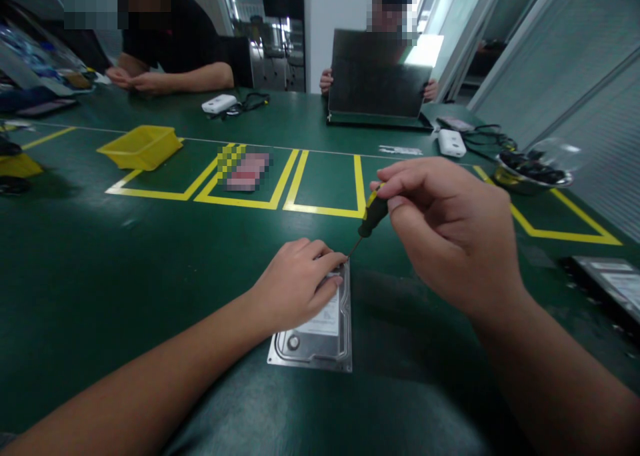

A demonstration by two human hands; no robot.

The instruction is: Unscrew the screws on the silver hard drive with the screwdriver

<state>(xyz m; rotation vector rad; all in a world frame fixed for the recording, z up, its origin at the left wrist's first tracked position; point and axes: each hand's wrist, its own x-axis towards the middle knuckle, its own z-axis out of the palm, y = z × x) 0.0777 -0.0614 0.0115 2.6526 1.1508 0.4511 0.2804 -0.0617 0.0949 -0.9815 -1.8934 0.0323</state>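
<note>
A silver hard drive (320,349) with a white label lies flat on the green table before me. My left hand (300,276) rests across its upper part and grips it, thumb and index finger close to the far right corner. Pinched in the fingers of my right hand (450,229) is a black and yellow screwdriver (369,219), held at a slant. Its thin shaft points down to that corner beside my left index fingertip. Any screw under the tip is too small to make out. My left palm hides part of the label.
Yellow tape outlines stand beyond the drive, with a yellow bin (143,147) and a blurred pinkish item (246,173). At right are a metal bowl (533,176) of dark parts and more drives (607,283). Across the table, one person sits and another holds a laptop (380,76).
</note>
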